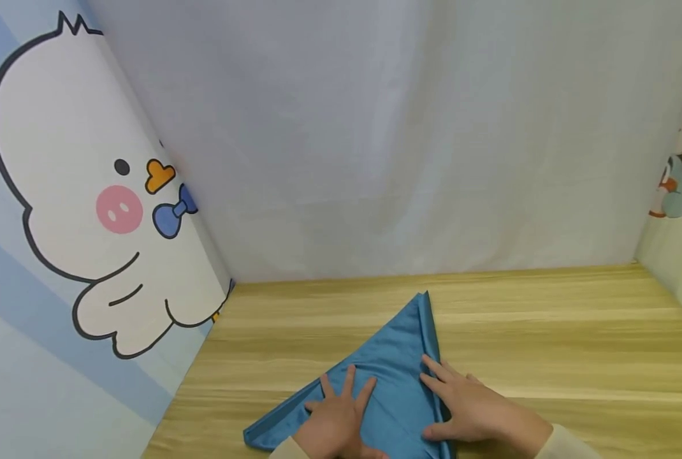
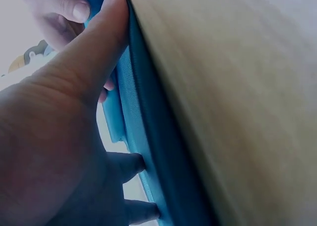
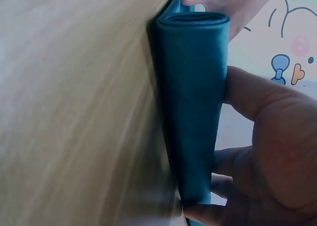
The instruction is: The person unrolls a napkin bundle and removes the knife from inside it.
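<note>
A teal, satiny cloth lies on the table, its visible part tapering to a point at the far end. Along its right side runs a folded, rolled edge, whose flat coiled end shows in the right wrist view. My left hand rests on the cloth with fingers spread; its thumb touches the cloth's near edge in the left wrist view. With fingers spread and thumb apart, my right hand touches the rolled right edge. The cloth's nearest part is cut off at the bottom of the head view.
The wood-grain table extends around the cloth. A pale curtain hangs along its back edge. At the left stands a blue-and-white panel with a cartoon bird, and more cartoon prints appear at the right.
</note>
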A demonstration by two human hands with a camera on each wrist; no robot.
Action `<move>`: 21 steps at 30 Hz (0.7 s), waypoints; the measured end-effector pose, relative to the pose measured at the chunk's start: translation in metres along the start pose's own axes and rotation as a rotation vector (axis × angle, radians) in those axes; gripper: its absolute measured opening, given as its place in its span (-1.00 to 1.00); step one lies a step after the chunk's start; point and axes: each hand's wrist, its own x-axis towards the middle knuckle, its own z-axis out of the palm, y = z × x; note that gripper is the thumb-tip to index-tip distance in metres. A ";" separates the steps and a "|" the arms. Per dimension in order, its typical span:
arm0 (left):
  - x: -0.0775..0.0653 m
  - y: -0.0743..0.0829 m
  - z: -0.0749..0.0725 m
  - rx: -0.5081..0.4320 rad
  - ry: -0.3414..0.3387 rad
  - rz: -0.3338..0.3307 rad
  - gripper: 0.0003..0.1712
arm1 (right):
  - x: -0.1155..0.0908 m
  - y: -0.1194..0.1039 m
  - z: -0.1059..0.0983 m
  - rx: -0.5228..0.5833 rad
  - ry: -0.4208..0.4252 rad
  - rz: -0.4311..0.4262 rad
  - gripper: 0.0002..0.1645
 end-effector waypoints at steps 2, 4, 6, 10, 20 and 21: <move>0.001 0.001 -0.002 0.013 -0.006 -0.008 0.35 | -0.002 0.001 -0.002 0.013 0.000 0.006 0.14; 0.001 0.002 -0.004 0.019 -0.014 -0.017 0.36 | -0.004 0.003 -0.003 0.023 -0.003 0.010 0.12; 0.002 0.002 -0.004 0.016 -0.022 -0.027 0.37 | -0.005 0.004 -0.004 0.036 -0.006 0.013 0.11; 0.002 0.000 -0.003 0.008 -0.049 -0.047 0.36 | -0.010 0.009 -0.004 0.051 -0.005 0.008 0.09; 0.001 -0.004 0.001 0.017 -0.059 -0.062 0.37 | -0.017 0.017 -0.004 0.077 0.001 -0.026 0.08; 0.001 -0.005 0.001 0.017 -0.055 -0.057 0.36 | -0.018 0.017 -0.004 0.079 0.002 -0.026 0.08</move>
